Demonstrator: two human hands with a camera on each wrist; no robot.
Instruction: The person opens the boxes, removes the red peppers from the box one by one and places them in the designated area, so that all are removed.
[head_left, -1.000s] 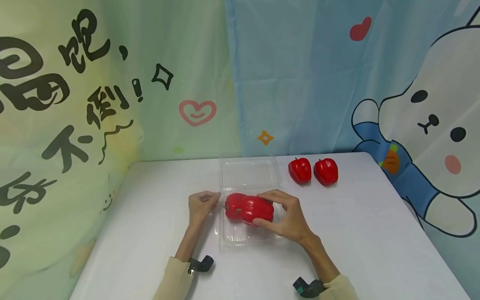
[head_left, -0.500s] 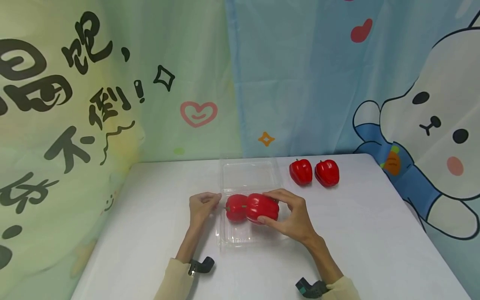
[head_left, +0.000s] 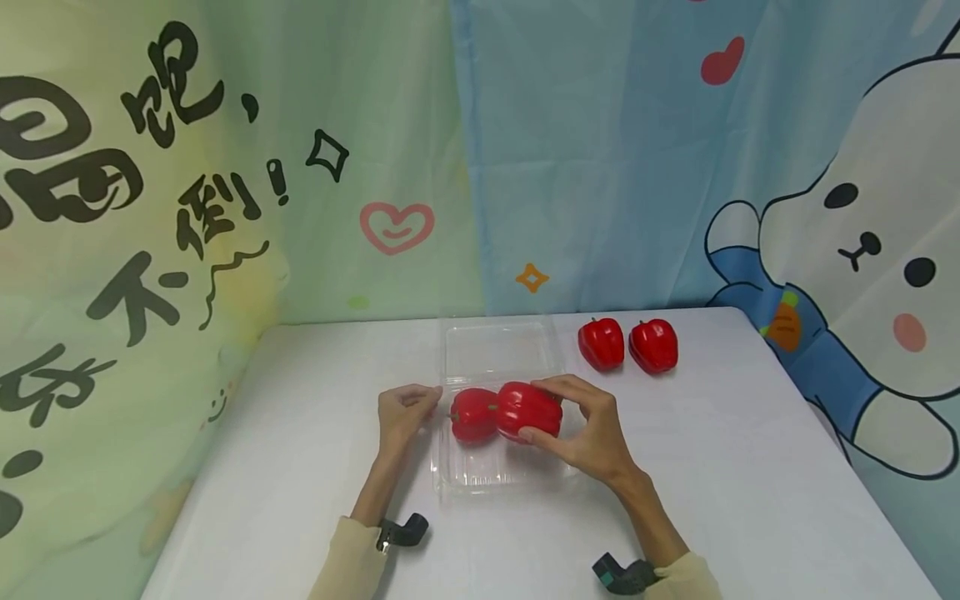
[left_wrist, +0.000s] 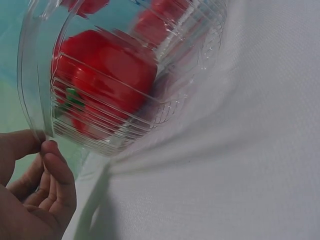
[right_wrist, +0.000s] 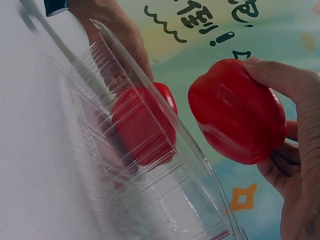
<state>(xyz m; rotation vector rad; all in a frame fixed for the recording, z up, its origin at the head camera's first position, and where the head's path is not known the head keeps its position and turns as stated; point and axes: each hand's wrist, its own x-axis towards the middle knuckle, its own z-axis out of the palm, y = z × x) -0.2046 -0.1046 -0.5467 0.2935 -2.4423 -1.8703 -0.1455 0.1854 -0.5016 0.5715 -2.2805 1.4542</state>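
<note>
Red pepper (head_left: 529,409) (in right hand (head_left: 594,432)) hangs above container (head_left: 480,471).

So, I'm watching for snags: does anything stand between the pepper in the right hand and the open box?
Nothing visible: the held pepper hangs above the box, whose lid lies folded back. The pepper inside sits to the left, leaving space beside it.

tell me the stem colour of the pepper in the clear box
Green; the stem shows best in the left wrist view.
</note>
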